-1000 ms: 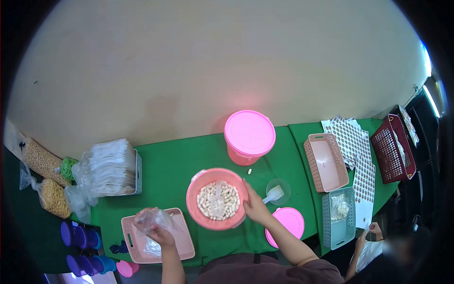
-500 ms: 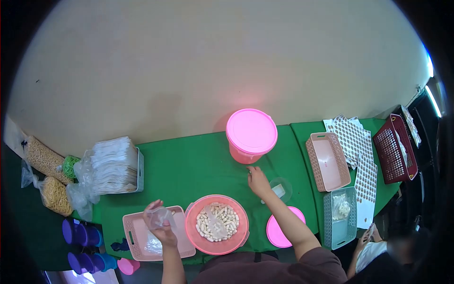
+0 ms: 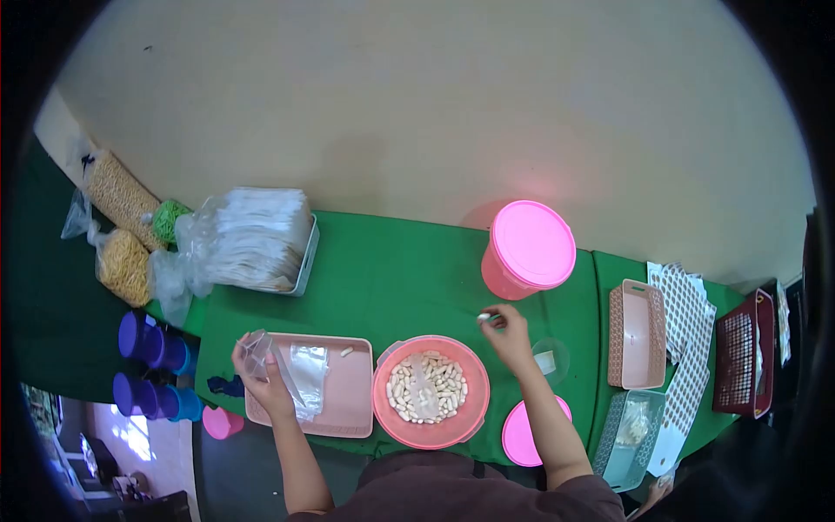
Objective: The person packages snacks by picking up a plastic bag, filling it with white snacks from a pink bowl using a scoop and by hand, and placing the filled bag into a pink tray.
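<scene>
My left hand (image 3: 265, 376) grips a clear plastic bag (image 3: 258, 350) above the left part of a pink tray (image 3: 352, 409). Flat clear bags (image 3: 309, 372) and one white oblong piece (image 3: 347, 352) lie in that tray. Between my right thumb and fingers is another small white piece (image 3: 484, 317); my right hand (image 3: 509, 335) hovers over the green cloth, in front of the lidded pink tub (image 3: 522, 252). Beside the tray, a pink basin (image 3: 474, 404) holds many white oblong pieces (image 3: 448, 383) with a translucent scoop-like item (image 3: 425, 396) among them.
A round pink lid (image 3: 520, 439) and a clear round lid-like disc (image 3: 561, 357) lie near my right forearm. Baskets (image 3: 637, 374) and printed sheets (image 3: 687, 348) are at right. White bags are stacked in a basket (image 3: 304, 270); filled sacks (image 3: 123, 265) and purple cups (image 3: 130, 394) stand left.
The view has turned and shifted, so the table sits differently. My left hand has moved left over the tray with the bag. The white piece in my right fingers now shows clearly.
</scene>
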Demonstrator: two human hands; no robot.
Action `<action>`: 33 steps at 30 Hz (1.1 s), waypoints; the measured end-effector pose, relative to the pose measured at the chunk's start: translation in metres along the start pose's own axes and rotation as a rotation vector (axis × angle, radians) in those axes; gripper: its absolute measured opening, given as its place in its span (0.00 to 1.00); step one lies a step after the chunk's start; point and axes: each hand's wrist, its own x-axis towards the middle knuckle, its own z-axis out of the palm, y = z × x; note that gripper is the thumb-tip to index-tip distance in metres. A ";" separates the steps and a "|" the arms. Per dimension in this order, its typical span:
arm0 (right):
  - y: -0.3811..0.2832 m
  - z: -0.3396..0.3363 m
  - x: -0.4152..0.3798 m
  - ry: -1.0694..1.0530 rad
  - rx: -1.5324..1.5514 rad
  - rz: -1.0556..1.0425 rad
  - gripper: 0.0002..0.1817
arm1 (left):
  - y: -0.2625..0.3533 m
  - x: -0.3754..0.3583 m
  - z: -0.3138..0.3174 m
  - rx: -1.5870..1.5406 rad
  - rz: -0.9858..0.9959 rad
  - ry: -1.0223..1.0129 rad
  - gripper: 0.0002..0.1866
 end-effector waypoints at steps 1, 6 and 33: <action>-0.026 -0.001 -0.012 -0.115 0.033 -0.042 0.18 | -0.004 -0.003 -0.002 0.004 -0.006 0.009 0.25; -0.102 0.011 -0.048 -0.422 -0.291 -0.414 0.19 | -0.001 -0.013 -0.003 0.048 -0.048 -0.101 0.25; -0.052 0.389 -0.040 -0.672 -1.901 -0.462 0.09 | 0.014 -0.099 -0.123 0.134 -0.252 0.104 0.25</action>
